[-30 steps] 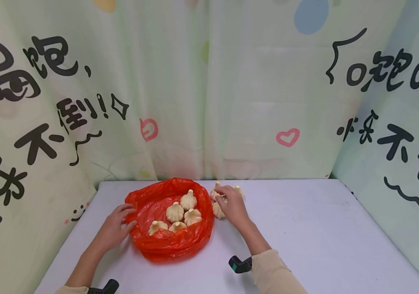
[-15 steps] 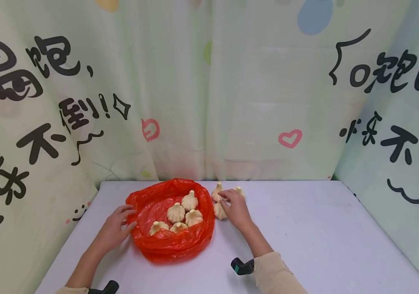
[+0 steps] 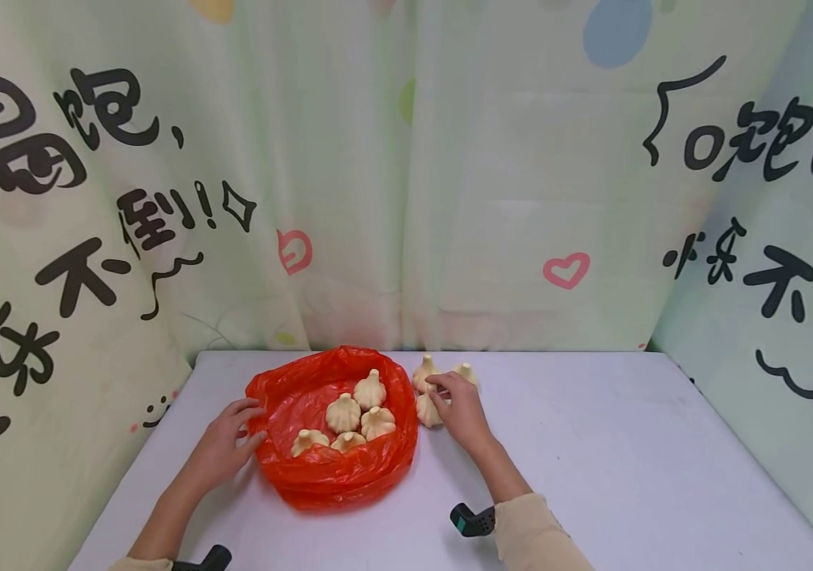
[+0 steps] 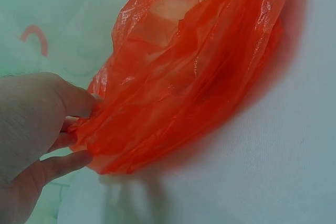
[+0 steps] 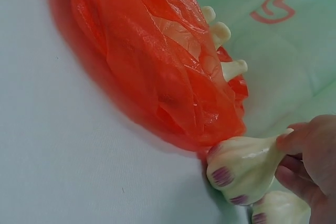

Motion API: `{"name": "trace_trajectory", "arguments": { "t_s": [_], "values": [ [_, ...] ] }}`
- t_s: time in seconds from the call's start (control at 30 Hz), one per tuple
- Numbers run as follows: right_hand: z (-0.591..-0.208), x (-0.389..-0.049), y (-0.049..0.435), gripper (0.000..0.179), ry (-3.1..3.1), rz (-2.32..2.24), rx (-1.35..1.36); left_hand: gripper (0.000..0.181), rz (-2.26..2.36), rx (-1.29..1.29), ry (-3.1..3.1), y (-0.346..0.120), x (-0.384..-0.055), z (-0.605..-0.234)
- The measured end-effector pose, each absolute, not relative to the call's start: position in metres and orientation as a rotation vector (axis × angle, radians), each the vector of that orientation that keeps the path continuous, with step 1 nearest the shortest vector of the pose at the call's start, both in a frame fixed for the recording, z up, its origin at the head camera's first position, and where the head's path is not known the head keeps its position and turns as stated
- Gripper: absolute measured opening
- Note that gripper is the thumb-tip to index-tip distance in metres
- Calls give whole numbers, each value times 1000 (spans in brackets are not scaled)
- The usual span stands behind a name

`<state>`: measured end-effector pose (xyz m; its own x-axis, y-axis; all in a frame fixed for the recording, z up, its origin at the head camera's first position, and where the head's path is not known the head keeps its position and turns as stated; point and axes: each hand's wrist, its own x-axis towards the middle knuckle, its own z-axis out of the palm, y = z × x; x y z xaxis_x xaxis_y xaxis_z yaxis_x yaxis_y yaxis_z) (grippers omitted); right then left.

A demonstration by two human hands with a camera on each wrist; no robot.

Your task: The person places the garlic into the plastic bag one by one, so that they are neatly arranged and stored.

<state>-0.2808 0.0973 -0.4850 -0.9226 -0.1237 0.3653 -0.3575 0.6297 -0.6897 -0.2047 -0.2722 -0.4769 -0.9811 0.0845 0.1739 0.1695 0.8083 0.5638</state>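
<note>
A red plastic bag (image 3: pixel 335 488) sits on the table with its mouth rolled wide. Several pale garlic bulbs (image 3: pixel 343 413) lie inside it. My left hand (image 3: pixel 216 448) holds the bag's left rim; in the left wrist view its fingers (image 4: pixel 65 165) grip the edge of the thin plastic. Just right of the bag, my right hand (image 3: pixel 463 408) pinches the stem of a garlic bulb (image 5: pixel 244 169), which has purple marks near its base and stands against the bag's side. Two other bulbs are behind it: one garlic bulb (image 3: pixel 426 371) at the back and another garlic bulb (image 3: pixel 466 370) partly hidden by the hand.
A white table (image 3: pixel 592 460) carries everything and ends at a printed curtain (image 3: pixel 477 198), which also rises along the left and right sides. Each wrist wears a black device, such as the right wrist camera (image 3: pixel 473 520).
My right fingertips have come slightly down and nearer, onto the stem of the near garlic bulb. My left hand and the bag stay put; the head view has shifted a little.
</note>
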Motion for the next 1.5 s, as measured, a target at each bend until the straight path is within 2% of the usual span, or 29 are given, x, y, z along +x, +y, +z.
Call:
{"name": "trace_trajectory", "arguments": {
  "t_s": [0.87,1.17,1.5],
  "values": [
    [-465,-275,86,21,-2467,1187,450,41,-884,-189,-2861,-272,-201,-476],
    [-454,-280,76,20,-2353,1282,581,41,-896,-187,-2865,-271,-201,-474],
    [-440,-278,61,23,-2386,1286,608,42,-914,-187,-2866,-267,-202,-474]
  ]
}}
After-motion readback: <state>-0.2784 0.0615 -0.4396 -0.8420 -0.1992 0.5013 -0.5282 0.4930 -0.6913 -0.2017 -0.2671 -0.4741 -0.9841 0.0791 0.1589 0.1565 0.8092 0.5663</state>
